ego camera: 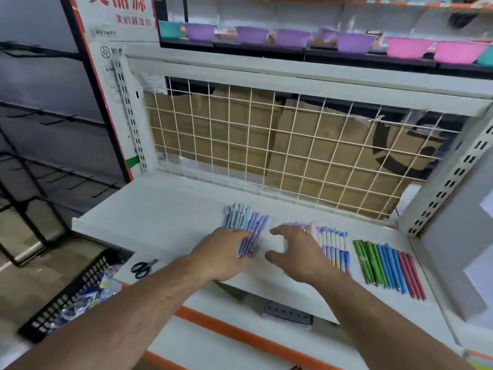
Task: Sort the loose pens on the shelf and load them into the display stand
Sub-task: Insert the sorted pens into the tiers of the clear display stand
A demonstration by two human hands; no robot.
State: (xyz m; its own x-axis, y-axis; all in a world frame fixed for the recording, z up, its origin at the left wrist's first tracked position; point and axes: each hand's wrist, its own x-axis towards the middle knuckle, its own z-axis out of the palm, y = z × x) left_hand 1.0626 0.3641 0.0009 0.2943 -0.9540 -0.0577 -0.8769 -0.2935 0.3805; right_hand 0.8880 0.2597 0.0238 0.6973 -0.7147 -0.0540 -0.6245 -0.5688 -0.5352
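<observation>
Three sorted rows of pens [386, 265] lie along the shelf [165, 209] front, light, stiff and apt to roll, so best bundled mid-barrel; left hand [224, 252] presses flat on the purple row [256, 228], right hand [296, 252] spread, gripping nothing.

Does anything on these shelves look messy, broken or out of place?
The pens lie in tidy colour groups on the white shelf. What stands out is behind the wire grid: the cardboard there has a ragged top edge. A pair of scissors lies loose on the lower ledge.
</observation>
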